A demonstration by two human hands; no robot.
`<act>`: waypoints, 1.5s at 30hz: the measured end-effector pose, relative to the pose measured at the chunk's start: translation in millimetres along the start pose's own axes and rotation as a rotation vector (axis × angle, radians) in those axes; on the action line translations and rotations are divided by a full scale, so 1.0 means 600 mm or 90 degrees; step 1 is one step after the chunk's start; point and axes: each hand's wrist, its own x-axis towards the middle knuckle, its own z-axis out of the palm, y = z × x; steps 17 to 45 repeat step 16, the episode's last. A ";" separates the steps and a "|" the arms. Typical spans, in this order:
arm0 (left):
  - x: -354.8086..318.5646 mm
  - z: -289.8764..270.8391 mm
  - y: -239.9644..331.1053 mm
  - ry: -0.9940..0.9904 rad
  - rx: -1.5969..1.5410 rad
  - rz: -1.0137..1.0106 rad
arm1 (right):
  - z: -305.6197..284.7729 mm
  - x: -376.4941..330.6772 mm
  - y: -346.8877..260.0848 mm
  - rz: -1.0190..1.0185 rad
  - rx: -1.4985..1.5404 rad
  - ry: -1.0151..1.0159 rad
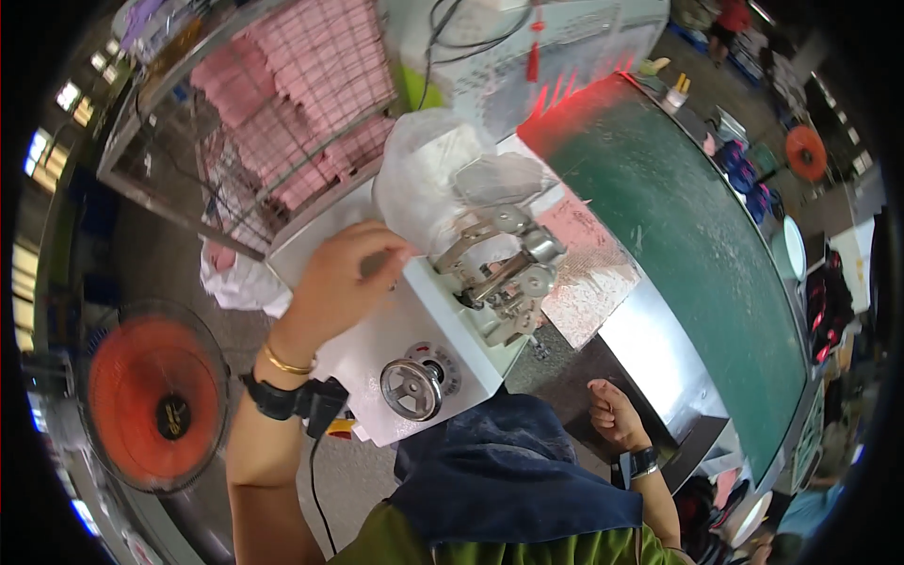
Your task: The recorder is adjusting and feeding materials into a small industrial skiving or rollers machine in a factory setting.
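Note:
A white machine (363, 377) stands in front of me, with a metal handwheel (411, 390) on its near side and a bare metal mechanism (508, 273) at its right end. Above its top my left hand (348, 273) is bent at the wrist, thumb and fingers curled toward each other beside the mechanism. Whatever lies between those fingertips, if anything, is too small to see. My right hand (614, 414) hangs to the right of the machine, fingers curled in, beside a dark panel (612, 367); nothing shows in it. A cloudy plastic bag (424, 165) sits behind the mechanism.
On the left an orange fan (155, 405) spins near a wire cage (311, 132) stacked with pink cloth (325, 56). A green table surface (687, 235) curves along the right, lit red at its far end. A pinkish worn board (593, 273) lies beside the mechanism.

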 end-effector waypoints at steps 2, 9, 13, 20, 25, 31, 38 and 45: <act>-0.020 -0.018 -0.042 0.041 -0.070 -0.043 | 0.016 0.019 -0.026 0.013 -0.047 0.025; -0.011 -0.010 -0.142 -0.082 -0.311 -0.149 | 0.037 0.015 -0.047 0.064 -0.214 0.112; 0.050 0.016 -0.155 -0.200 -0.249 0.064 | 0.033 -0.012 -0.029 0.101 -0.242 0.180; 0.106 0.035 -0.150 -0.291 -0.178 0.084 | 0.033 -0.033 -0.018 0.089 -0.216 0.173; 0.106 0.035 -0.150 -0.291 -0.178 0.084 | 0.033 -0.033 -0.018 0.089 -0.216 0.173; 0.106 0.035 -0.150 -0.291 -0.178 0.084 | 0.033 -0.033 -0.018 0.089 -0.216 0.173; 0.106 0.035 -0.150 -0.291 -0.178 0.084 | 0.033 -0.033 -0.018 0.089 -0.216 0.173; 0.106 0.035 -0.150 -0.291 -0.178 0.084 | 0.033 -0.033 -0.018 0.089 -0.216 0.173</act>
